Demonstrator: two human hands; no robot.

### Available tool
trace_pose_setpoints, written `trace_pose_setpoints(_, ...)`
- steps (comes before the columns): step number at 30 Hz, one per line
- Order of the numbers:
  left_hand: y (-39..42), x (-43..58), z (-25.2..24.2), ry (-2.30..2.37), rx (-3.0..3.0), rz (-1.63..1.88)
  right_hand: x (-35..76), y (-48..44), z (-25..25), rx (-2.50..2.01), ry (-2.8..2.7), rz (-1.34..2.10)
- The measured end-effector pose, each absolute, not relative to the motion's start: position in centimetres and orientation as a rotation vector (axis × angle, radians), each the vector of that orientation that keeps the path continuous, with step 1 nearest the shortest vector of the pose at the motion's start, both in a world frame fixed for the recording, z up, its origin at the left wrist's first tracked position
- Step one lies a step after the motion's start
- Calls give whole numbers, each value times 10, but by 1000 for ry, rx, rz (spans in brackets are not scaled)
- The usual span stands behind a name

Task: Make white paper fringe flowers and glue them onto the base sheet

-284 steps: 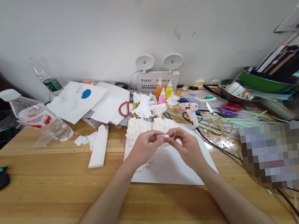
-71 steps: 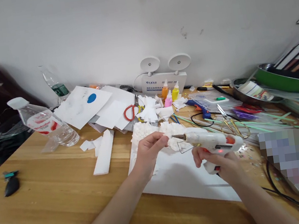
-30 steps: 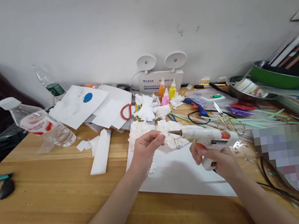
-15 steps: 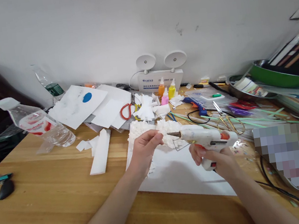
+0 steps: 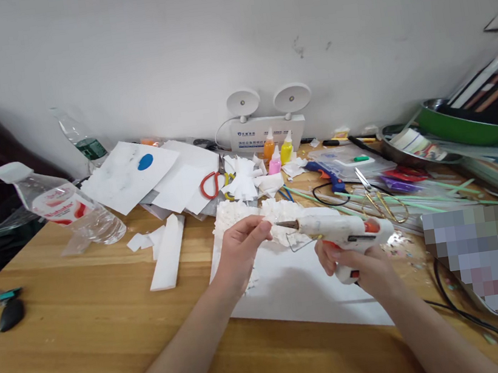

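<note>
My right hand (image 5: 354,258) is wrapped round the handle of a white hot glue gun (image 5: 341,229), whose metal nozzle points left. The nozzle tip is right by the fingertips of my left hand (image 5: 245,245). Those fingers are pinched together; what they hold, if anything, is too small to make out. Beneath both hands lies a white sheet of paper (image 5: 299,290). Crumpled white paper pieces (image 5: 234,213) cover the far part of the sheet, partly hidden behind my left hand.
Red-handled scissors (image 5: 209,187), small paint bottles (image 5: 287,149) and paper sheets (image 5: 130,174) stand or lie behind. A water bottle (image 5: 63,205) and a folded paper strip (image 5: 167,255) are at left. Gold scissors (image 5: 377,203), a blue glue gun (image 5: 328,176) and black cables (image 5: 468,316) are at right.
The glue gun has shifted slightly left, bringing its nozzle closer to my left fingertips. My left hand has stayed in place.
</note>
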State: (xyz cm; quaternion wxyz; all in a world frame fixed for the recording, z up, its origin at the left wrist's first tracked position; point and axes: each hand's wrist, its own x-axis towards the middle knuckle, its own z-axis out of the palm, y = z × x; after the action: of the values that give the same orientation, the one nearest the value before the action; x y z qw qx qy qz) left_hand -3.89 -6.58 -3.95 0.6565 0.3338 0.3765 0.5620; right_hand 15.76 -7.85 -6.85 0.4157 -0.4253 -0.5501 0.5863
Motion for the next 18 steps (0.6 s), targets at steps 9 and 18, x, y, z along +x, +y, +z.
trace_pose_setpoints(9,-66,-39,-39,845,733,1275,157,-79,-68,-1023,-1401,1454)
trace_pose_setpoints(18,-66,-39,-38,835,727,1266,155,-78,-65,-971,-1386,1444)
